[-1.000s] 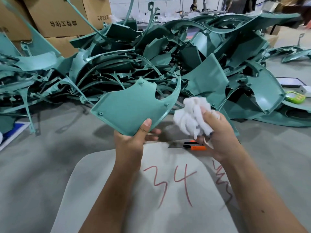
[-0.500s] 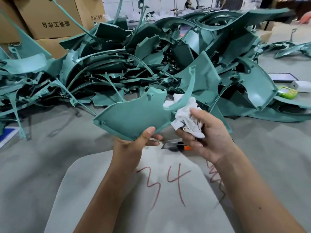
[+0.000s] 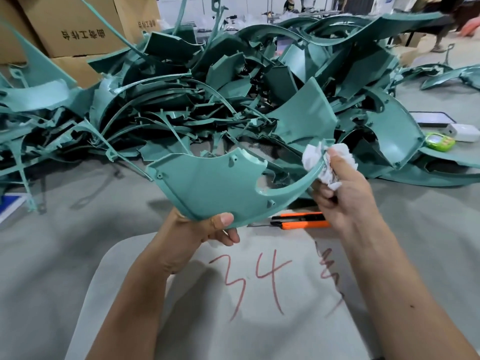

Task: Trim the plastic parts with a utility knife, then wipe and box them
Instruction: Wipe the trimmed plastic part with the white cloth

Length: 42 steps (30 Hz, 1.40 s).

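A teal plastic panel (image 3: 213,185) with a thin curved arm on its right side is held up in front of me. My left hand (image 3: 197,232) grips its lower edge, thumb on the near face. My right hand (image 3: 345,196) holds a crumpled white cloth (image 3: 330,165) pinched around the tip of the curved arm. An orange and black utility knife (image 3: 298,220) lies on the grey surface just below the panel, between my hands.
A big heap of teal plastic parts (image 3: 233,94) fills the floor ahead. Cardboard boxes (image 3: 75,27) stand at the back left. A pale board (image 3: 259,294) with red "34" lies under my arms. A green gadget (image 3: 440,142), white case and tablet sit at right.
The panel has turned flatter and lower, its curved arm swinging right. My right hand with the cloth moved from beside the panel onto the arm and slid out toward its tip.
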{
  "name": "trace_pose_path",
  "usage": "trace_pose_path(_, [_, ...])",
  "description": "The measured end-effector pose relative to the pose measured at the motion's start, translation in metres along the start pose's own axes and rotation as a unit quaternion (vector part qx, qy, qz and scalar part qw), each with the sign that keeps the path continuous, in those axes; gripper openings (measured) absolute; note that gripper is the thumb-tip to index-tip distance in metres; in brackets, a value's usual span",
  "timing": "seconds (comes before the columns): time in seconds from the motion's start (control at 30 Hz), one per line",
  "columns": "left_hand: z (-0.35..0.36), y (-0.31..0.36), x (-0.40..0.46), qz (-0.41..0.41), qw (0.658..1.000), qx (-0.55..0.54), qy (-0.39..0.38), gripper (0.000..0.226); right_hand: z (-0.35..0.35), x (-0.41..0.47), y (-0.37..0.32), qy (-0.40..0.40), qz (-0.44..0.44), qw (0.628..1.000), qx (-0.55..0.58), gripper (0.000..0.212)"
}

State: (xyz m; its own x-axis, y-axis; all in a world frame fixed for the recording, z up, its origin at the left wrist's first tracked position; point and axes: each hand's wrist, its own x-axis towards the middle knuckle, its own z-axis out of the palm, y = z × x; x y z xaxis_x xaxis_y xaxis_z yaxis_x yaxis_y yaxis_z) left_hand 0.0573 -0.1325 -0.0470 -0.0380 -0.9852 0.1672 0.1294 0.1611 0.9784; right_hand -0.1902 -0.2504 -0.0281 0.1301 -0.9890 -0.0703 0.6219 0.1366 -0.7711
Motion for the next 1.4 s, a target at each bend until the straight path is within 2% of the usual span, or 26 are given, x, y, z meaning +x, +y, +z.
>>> trace_pose_path(0.17, [-0.007, 0.002, -0.001, -0.008, 1.0, -0.004, -0.015, 0.019, -0.002, 0.002, 0.004, 0.067, -0.022, 0.998, -0.003, 0.017])
trace_pose_path(0.23, [-0.009, 0.001, -0.002, -0.004, 0.998, -0.04, 0.049, 0.019, -0.005, 0.003, 0.001, 0.102, -0.048, 0.993, 0.014, 0.018])
trace_pose_path(0.3, [-0.017, 0.005, -0.004, -0.001, 0.983, -0.128, 0.131, 0.029, -0.01, 0.006, -0.006, 0.126, -0.062, 0.989, 0.04, 0.02])
trace_pose_path(0.33, [-0.021, 0.007, -0.006, 0.004, 0.976, -0.162, 0.147, 0.036, -0.012, 0.008, -0.009, 0.124, -0.051, 0.991, 0.017, 0.022])
trace_pose_path(0.37, [-0.026, 0.009, -0.008, 0.006, 0.973, -0.18, 0.143, 0.042, -0.013, 0.007, -0.011, 0.098, -0.026, 0.995, -0.025, 0.028])
trace_pose_path(0.43, [-0.033, 0.011, -0.011, -0.009, 0.981, -0.168, 0.1, 0.048, -0.008, 0.001, -0.011, -0.036, 0.056, 0.992, -0.11, 0.044])
trace_pose_path(0.47, [-0.033, 0.011, -0.012, -0.023, 0.986, -0.147, 0.079, 0.045, -0.004, -0.004, -0.01, -0.125, 0.096, 0.973, -0.17, 0.052])
trace_pose_path(0.53, [-0.031, 0.01, -0.011, -0.051, 0.991, -0.114, 0.052, 0.04, 0.001, -0.015, -0.008, -0.262, 0.141, 0.898, -0.325, 0.062])
trace_pose_path(0.57, [-0.029, 0.011, -0.009, -0.058, 0.991, -0.106, 0.049, 0.035, 0.003, -0.02, -0.006, -0.299, 0.162, 0.867, -0.365, 0.061])
trace_pose_path(0.6, [-0.026, 0.011, -0.007, -0.057, 0.991, -0.104, 0.062, 0.03, 0.004, -0.023, -0.003, -0.327, 0.182, 0.851, -0.369, 0.058])
trace_pose_path(0.63, [-0.024, 0.012, -0.004, -0.049, 0.989, -0.11, 0.087, 0.027, 0.007, -0.027, -0.001, -0.351, 0.201, 0.845, -0.351, 0.053])
trace_pose_path(0.7, [-0.015, 0.011, 0.003, -0.025, 0.981, -0.125, 0.149, 0.026, 0.015, -0.036, 0.006, -0.398, 0.212, 0.835, -0.315, 0.03])
trace_pose_path(0.8, [0.008, 0.004, 0.011, -0.033, 0.967, -0.126, 0.22, 0.031, 0.032, -0.044, 0.024, -0.392, 0.178, 0.857, -0.283, 0.021])
trace_pose_path(0.93, [0.031, -0.001, 0.018, -0.04, 0.941, -0.167, 0.291, 0.023, 0.047, -0.052, 0.042, -0.363, 0.161, 0.881, -0.256, 0.022])
trace_pose_path(1.03, [0.028, -0.002, 0.022, -0.035, 0.934, -0.166, 0.314, 0.031, 0.05, -0.054, 0.046, -0.313, 0.184, 0.91, -0.2, 0.009])
trace_pose_path(1.13, [0.035, -0.003, 0.019, -0.045, 0.941, -0.165, 0.291, 0.046, 0.052, -0.048, 0.048, -0.248, 0.187, 0.932, -0.188, 0.013])
trace_pose_path(1.23, [0.051, -0.003, 0.016, -0.044, 0.942, -0.197, 0.27, 0.054, 0.054, -0.049, 0.052, -0.222, 0.153, 0.936, -0.226, 0.019])
trace_pose_path(1.3, [0.052, -0.005, 0.018, -0.016, 0.934, -0.202, 0.295, 0.049, 0.055, -0.052, 0.056, -0.226, 0.153, 0.938, -0.211, 0.019])
trace_pose_path(1.4, [0.049, -0.003, 0.018, 0.048, 0.912, -0.187, 0.363, 0.043, 0.056, -0.055, 0.061, -0.278, 0.146, 0.922, -0.225, 0.017])
